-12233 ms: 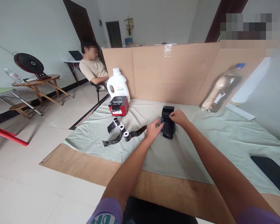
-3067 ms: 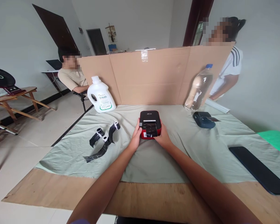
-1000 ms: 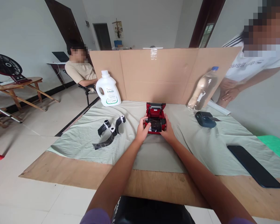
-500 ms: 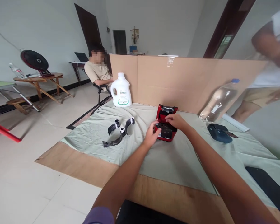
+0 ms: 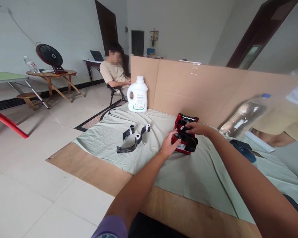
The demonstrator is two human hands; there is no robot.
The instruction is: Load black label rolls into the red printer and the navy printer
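Observation:
A small red printer (image 5: 184, 151) with its lid raised stands on the pale green cloth, close to the cardboard screen. My left hand (image 5: 169, 144) grips its left side, thumb and forefinger at the rim. In the fingers of my right hand (image 5: 195, 128) is a paper roll (image 5: 182, 128) with a white core, over the open compartment. A dark strip (image 5: 190, 144) curls over the printer's front; where it joins the roll is partly hidden. Three similar rolls with dark tails lie to the left, among them a front roll (image 5: 137, 138).
Behind stand a white detergent jug (image 5: 138, 97) and the cardboard screen (image 5: 183, 86). A large clear bottle (image 5: 245, 115) leans at right, near a dark blue object (image 5: 242, 149). One person (image 5: 116, 74) sits beyond the screen; another stands partly visible at right.
My view has swung left, so things sit further right in it. A roll now shows raised at my right fingertips, and the dark strip bulges out over the printer's front.

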